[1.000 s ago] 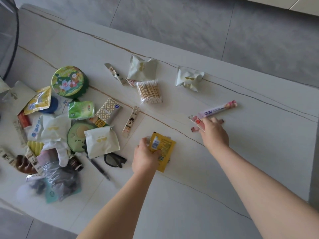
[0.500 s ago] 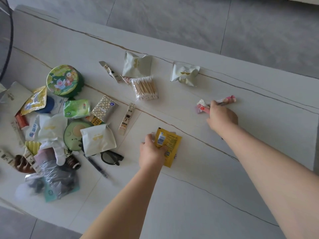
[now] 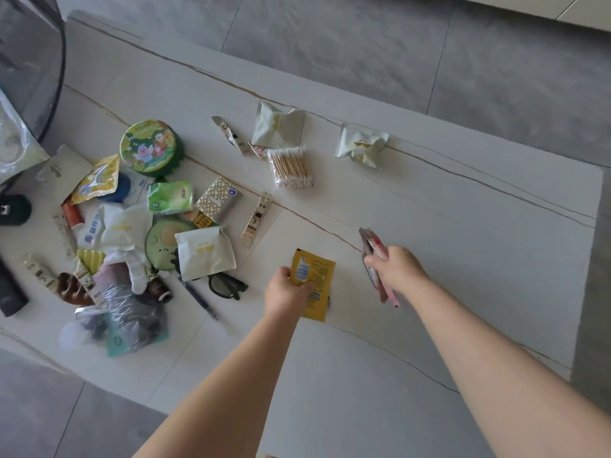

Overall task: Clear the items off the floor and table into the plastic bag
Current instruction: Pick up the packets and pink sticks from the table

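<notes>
My left hand (image 3: 287,290) grips a yellow sachet (image 3: 315,280) near the middle of the pale table (image 3: 463,259). My right hand (image 3: 398,271) is closed around a bundle of pink stick packets (image 3: 372,249), lifted a little off the table to the right of the sachet. A clear plastic bag (image 3: 15,143) shows at the far left edge. A pack of cotton swabs (image 3: 291,166), two pale pillow packets (image 3: 277,123) (image 3: 360,147) and two stick sachets (image 3: 254,219) (image 3: 231,135) lie further back.
A heap of items lies at the left: a round green tin (image 3: 148,147), a green tissue pack (image 3: 170,196), a patterned box (image 3: 218,200), white pouches (image 3: 205,252), black glasses (image 3: 226,285), a pen (image 3: 198,299), a crumpled bag (image 3: 129,312). Grey floor (image 3: 429,54) surrounds the table.
My right hand gathered the pink stick packets off the table and drew them back toward me and the yellow sachet. My left hand keeps its hold on the sachet.
</notes>
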Available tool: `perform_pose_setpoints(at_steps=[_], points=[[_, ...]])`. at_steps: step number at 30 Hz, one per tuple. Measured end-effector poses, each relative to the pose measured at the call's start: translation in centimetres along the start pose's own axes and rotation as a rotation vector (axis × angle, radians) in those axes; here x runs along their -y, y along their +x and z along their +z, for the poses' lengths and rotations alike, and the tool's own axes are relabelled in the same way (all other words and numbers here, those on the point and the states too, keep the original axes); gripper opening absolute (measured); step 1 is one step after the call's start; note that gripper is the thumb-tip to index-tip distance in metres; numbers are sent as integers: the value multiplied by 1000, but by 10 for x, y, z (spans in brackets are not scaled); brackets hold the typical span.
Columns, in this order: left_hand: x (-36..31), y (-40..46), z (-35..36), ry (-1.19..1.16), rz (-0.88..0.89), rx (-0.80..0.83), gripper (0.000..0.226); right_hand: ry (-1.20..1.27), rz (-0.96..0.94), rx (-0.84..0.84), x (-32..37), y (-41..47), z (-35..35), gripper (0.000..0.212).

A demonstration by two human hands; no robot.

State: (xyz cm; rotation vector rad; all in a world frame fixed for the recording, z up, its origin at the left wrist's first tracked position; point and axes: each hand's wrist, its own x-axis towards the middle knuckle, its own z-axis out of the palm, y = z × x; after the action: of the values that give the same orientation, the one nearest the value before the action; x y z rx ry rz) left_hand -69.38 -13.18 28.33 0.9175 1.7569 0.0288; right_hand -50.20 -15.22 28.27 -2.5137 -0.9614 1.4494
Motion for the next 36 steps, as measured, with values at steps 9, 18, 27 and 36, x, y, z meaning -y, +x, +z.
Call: perform_pose_setpoints(at_steps=[9,18,27,36], points=[[-4,-77,-76,-416,-116,27,12,674,2,287,62,-108,3,6],[0,-194,-194,-704,-202,-29,14,775,-91,427,148,-240,9,7],[70,-299,-319,-916,-136,-179,18,510,-245,643,238,-360,56,6],[189,-393,-416,-1200,-55,-410,25,223,-339,810,299,-485,164,8]])
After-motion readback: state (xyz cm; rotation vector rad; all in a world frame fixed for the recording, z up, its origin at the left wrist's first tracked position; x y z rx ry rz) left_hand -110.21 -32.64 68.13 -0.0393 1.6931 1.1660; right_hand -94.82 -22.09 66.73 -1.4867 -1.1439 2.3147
